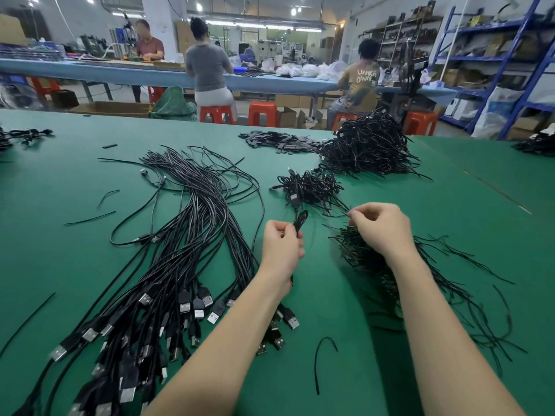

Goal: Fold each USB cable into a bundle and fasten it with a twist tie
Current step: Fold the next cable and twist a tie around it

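Black folded cable [300,220] sits gripped in the left hand [280,246], just left of the tie pile [369,253] on the green worktop [450,205]. The right hand [380,228] pinches one tie above that pile. Bundling looks done; next, wrap and twist the tie.

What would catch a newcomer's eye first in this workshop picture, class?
Probably the big sheaf of loose USB cables fanned across the green table on the left. At centre the left hand grips a folded cable, while the right hand pinches a twist tie above the tie pile. Tied bundles heap up behind.
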